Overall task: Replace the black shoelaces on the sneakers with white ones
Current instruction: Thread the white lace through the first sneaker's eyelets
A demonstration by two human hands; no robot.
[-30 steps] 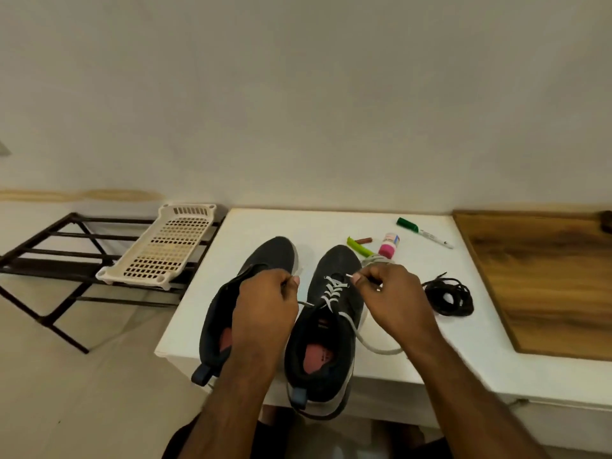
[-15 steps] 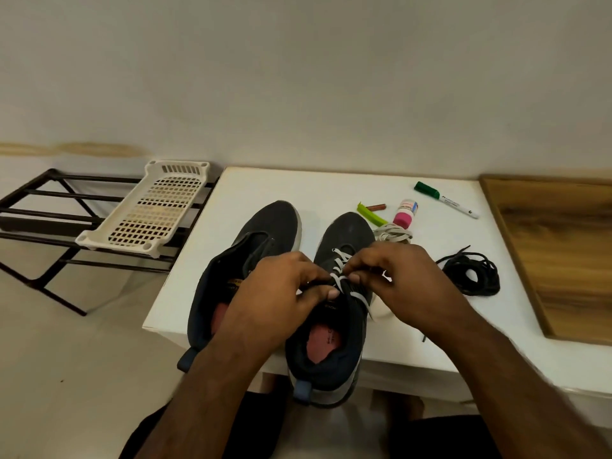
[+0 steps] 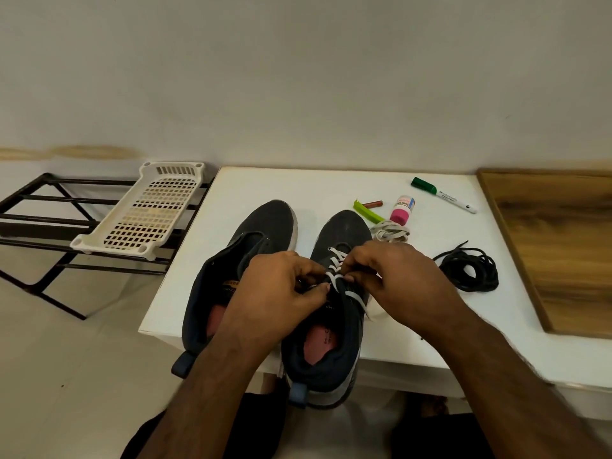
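Both hands have closed in, left hand point(image 3: 281, 289) and right hand point(image 3: 397, 279) fingers pinching the white lace point(image 3: 334, 270) (right sneaker point(image 3: 331, 326)).

Soft, even indoor light fills the scene, moderately bright and without glare. Around the fingers point(image 3: 356, 260) detail stays reasonably sharp, though the picture is slightly grainy overall. Short, faint shadows lie on the white table point(image 3: 331, 183) just beyond and beside the fingers. Nearer than the fingers, the forearms smear with blur toward the bottom edge. Wide-angle distortion bends straight lines well out from the fingers, at the frame edges.
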